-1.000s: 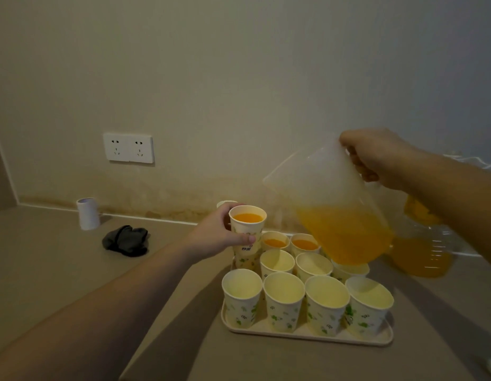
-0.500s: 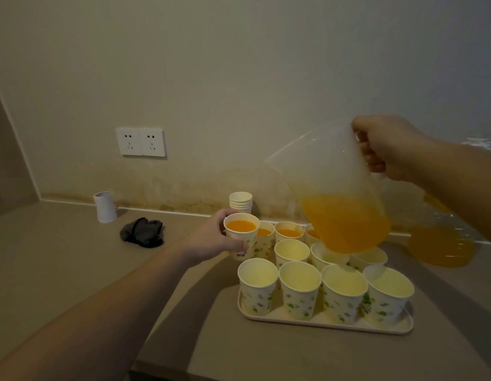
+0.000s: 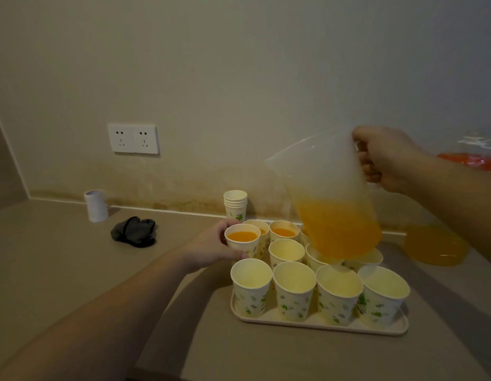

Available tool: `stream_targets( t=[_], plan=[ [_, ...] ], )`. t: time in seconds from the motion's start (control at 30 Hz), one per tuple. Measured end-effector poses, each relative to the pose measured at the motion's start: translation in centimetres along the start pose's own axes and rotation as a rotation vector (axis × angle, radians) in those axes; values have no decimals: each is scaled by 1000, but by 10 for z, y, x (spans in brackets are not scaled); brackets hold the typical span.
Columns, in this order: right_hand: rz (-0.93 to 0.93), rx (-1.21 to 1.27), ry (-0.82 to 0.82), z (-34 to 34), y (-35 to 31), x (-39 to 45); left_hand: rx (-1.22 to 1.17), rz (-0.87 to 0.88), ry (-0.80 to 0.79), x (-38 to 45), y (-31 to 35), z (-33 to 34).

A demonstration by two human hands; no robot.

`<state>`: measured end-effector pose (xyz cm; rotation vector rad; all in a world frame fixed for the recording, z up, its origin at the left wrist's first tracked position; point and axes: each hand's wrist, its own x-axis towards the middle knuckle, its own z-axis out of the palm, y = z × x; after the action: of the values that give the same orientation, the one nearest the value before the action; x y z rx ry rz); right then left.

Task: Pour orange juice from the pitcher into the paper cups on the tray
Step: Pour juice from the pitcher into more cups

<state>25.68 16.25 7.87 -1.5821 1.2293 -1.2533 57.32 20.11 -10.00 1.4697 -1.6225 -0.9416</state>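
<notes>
The tray (image 3: 318,324) stood on the counter (image 3: 60,270) nearest the camera, with its front row of four empty cups (image 3: 294,291) standing upright and touching side by side. These cups were judged light, thin-walled and easily crushed or tipped; each should be taken around the mid-wall with light pressure, never at the rim.

Behind that row stood further empty cups, partly hidden by the pitcher (image 3: 329,199). At the back left of the tray, the left hand (image 3: 211,250) held a filled cup (image 3: 243,240), fingers (image 3: 240,254) curled round its wall and thumb behind the rim. Whether its base rested on the tray could not be told. A filled cup was judged top-heavy and soft-sided: squeezing would raise the juice level and risk a spill. Two more filled cups (image 3: 283,232) stood just beside it.

The right hand (image 3: 381,158) gripped the pitcher by its handle, fingers clamped round it. The pitcher hung above the middle cups, tilted with its spout to the left, and no juice was leaving it. It was translucent plastic, roughly half full, and judged moderately heavy, with a load that shifts when tilted. The handle is the correct hold.

Farther back, a stack of spare cups (image 3: 235,206) stood near the wall, a dark cloth (image 3: 134,232) and a small white cylinder (image 3: 96,206) lay to the left, and a second juice container (image 3: 435,247) stood at the right.
</notes>
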Motion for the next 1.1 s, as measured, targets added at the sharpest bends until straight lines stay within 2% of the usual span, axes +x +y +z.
stream_targets(
  t=[0.73, 1.1],
  plan=[
    [6, 18, -2, 2, 5, 2, 157, -22, 17, -1, -9, 22],
    [9, 9, -3, 5, 6, 2, 90, -58, -1, -8, -9, 28]
  ],
)
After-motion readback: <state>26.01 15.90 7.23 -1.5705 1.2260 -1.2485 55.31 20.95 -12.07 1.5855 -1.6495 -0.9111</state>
